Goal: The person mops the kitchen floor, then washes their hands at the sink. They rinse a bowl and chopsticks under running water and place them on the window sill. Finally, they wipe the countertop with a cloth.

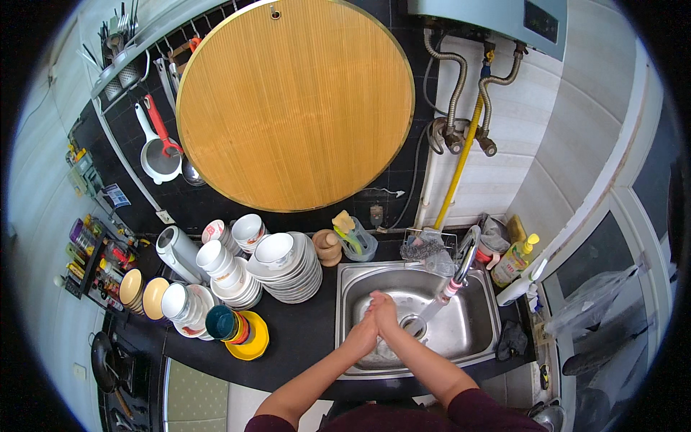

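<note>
Over the left part of a stainless steel sink [464, 340], my left hand [363, 333] and my right hand [384, 312] are pressed against each other, the right one uppermost. Nothing shows between them, though their touching palms are hidden. A curved chrome faucet [471, 254] with a pink-banded nozzle stands at the sink's back right, and a stream of water [430, 312] runs from it towards the drain, to the right of my hands. Something pale lies in the basin just below my hands, too unclear to name.
Stacked plates [294, 286], white bowls [213, 256], a yellow plate [259, 345] and a wooden mortar [327, 249] stand left of the sink. A dish soap bottle [510, 265], a white spray bottle [515, 291] and a black cloth [512, 340] are at its right. A wire rack [448, 237] stands behind.
</note>
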Tool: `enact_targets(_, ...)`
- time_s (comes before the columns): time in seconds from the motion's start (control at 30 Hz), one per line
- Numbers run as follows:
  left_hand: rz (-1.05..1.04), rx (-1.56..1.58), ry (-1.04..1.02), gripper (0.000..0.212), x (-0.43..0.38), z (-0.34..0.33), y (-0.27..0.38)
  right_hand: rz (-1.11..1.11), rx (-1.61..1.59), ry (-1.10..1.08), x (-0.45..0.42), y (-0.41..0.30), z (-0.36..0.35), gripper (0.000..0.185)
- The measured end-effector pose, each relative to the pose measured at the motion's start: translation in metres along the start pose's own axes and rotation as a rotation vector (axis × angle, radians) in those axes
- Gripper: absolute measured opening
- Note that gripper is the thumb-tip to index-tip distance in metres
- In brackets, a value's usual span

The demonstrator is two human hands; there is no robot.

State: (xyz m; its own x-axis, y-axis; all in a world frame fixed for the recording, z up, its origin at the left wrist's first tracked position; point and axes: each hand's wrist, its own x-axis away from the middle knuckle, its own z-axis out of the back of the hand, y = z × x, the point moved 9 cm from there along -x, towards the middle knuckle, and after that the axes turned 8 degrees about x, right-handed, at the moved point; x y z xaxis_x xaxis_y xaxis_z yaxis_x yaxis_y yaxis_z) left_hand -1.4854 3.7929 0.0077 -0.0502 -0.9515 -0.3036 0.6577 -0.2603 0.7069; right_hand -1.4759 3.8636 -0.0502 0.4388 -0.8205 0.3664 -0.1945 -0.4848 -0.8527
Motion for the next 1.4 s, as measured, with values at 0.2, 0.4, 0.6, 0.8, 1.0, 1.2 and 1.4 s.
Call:
enact_targets(0.2, 0.484, 0.120, -0.179, 0.051, -0.004, 0.003, -0.054, 0.344, 1.000, -0.164, 0.051, -0.031, -0.042, 0.070)
enact_targets(0.4, 0.681, 0.579, -0.301, 0.048, 0.003, -0.003, -0.056, 0.067, 0.303, -0.690, 0.068, -0.029, -0.069, 0.047)
enact_targets(0.6, 0.224, -0.273, 0.078, 0.046, -0.012, 0.005, -0.003, -0.073, -0.526, -0.514, 0.038, -0.051, -0.078, 0.025)
enact_targets(0.8, 0.583, 0.116, -0.182, 0.045, -0.019, 0.011, -0.048, 1.198, 0.983, -0.270, 0.095, -0.078, -0.073, 0.027)
enact_targets(1.0, -0.086, -0.703, -0.065, 0.047, -0.037, 0.022, 0.031, 1.082, 0.926, -0.447, 0.097, -0.048, -0.067, 0.027)
enact_targets(1.2, 0.035, -0.512, -0.242, 0.053, -0.025, 0.004, -0.003, 1.135, 1.312, -0.019, 0.082, -0.030, -0.067, 0.027)
enact_targets(1.4, -0.018, -0.240, -0.198, 0.051, -0.029, 0.008, 0.019, 0.531, 2.163, 1.095, 0.060, -0.031, -0.052, 0.036)
